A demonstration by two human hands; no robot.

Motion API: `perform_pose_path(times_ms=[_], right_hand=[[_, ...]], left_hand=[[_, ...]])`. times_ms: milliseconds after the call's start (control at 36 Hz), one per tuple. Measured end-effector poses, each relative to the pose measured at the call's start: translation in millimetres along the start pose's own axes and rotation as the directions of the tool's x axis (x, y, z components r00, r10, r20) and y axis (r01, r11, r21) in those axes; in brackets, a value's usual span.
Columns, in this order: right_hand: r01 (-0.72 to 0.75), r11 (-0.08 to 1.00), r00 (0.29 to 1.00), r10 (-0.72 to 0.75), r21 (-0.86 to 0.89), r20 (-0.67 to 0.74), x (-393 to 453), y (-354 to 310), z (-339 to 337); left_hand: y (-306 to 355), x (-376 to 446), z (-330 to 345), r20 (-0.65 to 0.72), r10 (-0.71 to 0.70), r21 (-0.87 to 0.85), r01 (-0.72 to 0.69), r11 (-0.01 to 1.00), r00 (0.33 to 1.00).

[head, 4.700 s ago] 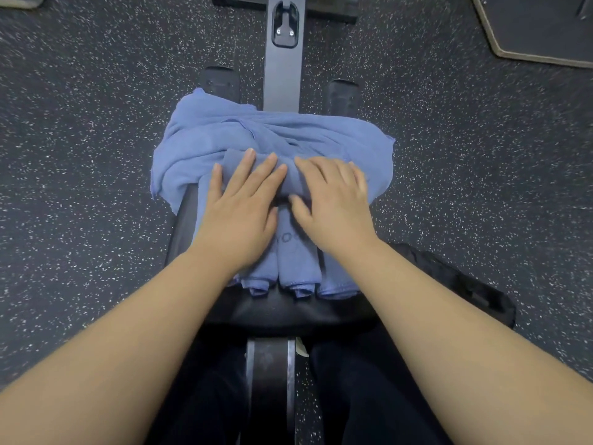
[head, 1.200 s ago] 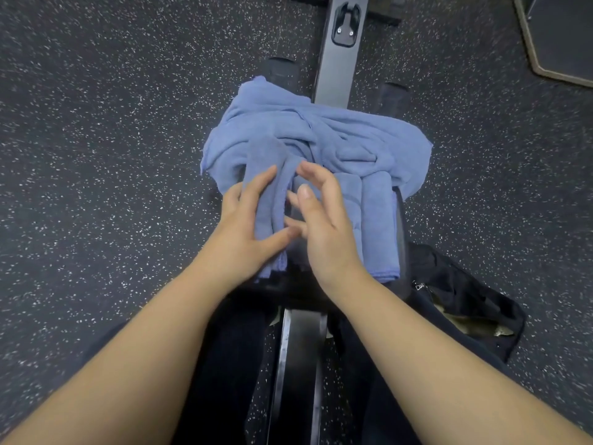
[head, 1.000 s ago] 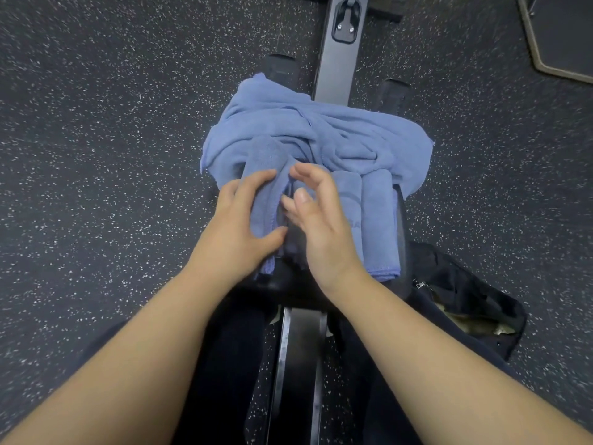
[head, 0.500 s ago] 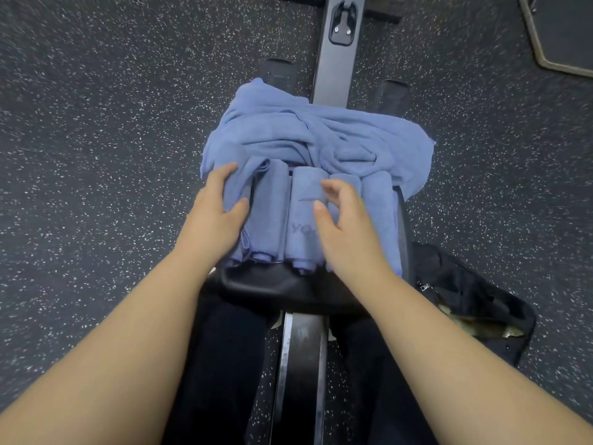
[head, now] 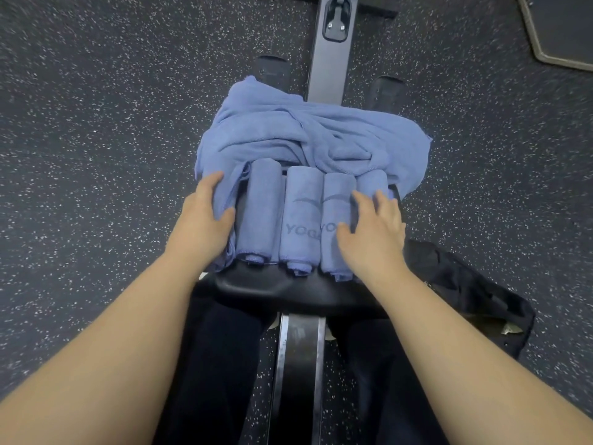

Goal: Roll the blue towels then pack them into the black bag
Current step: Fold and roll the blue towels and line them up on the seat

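**Soft rolls, ready to unravel**

The black bag lies on the floor, right of the bench. Loose towels heap behind four rolled towels — light, limp, best clasped around the middle. Left hand pinches a loose fold; right hand rests unclenched on the rolls.

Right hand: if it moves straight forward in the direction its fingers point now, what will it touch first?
Most likely the rightmost rolled towel, which lies directly under and ahead of the right hand; beyond it comes the loose towel pile. Depth is unclear, so the fingertips may already touch that roll.
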State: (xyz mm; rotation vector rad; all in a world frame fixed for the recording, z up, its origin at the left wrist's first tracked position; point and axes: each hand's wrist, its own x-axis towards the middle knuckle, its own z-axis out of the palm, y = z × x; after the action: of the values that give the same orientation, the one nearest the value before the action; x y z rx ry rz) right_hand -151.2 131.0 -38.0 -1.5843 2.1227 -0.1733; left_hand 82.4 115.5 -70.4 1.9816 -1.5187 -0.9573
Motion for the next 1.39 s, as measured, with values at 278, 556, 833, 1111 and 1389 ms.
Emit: perform_pose_path(times_ms=[278,556,833,1111,1389], right_hand=[[-0.141,0.989,0.989,0.138,0.039,0.056,3,4,-2],[-0.119,0.992,0.983,0.112,0.045,0.147,-2,7,0],[-0.088,0.996,0.987,0.089,-0.011,0.131,-6,16,4],[-0.13,0.991,0.988,0.132,-0.042,0.075,0,31,3],[-0.121,0.991,0.989,0.124,-0.051,0.08,1,32,3]], left_hand=[[13,-6,8,0.032,-0.022,0.294,0.012,0.956,0.999],[15,-4,10,0.083,-0.031,0.208,0.013,0.978,0.996],[27,-8,16,0.063,-0.025,0.228,0.01,0.974,0.998],[32,-12,32,0.059,0.012,0.257,-0.027,0.966,0.998],[33,-5,38,-0.079,0.095,0.472,-0.047,0.88,0.992]])
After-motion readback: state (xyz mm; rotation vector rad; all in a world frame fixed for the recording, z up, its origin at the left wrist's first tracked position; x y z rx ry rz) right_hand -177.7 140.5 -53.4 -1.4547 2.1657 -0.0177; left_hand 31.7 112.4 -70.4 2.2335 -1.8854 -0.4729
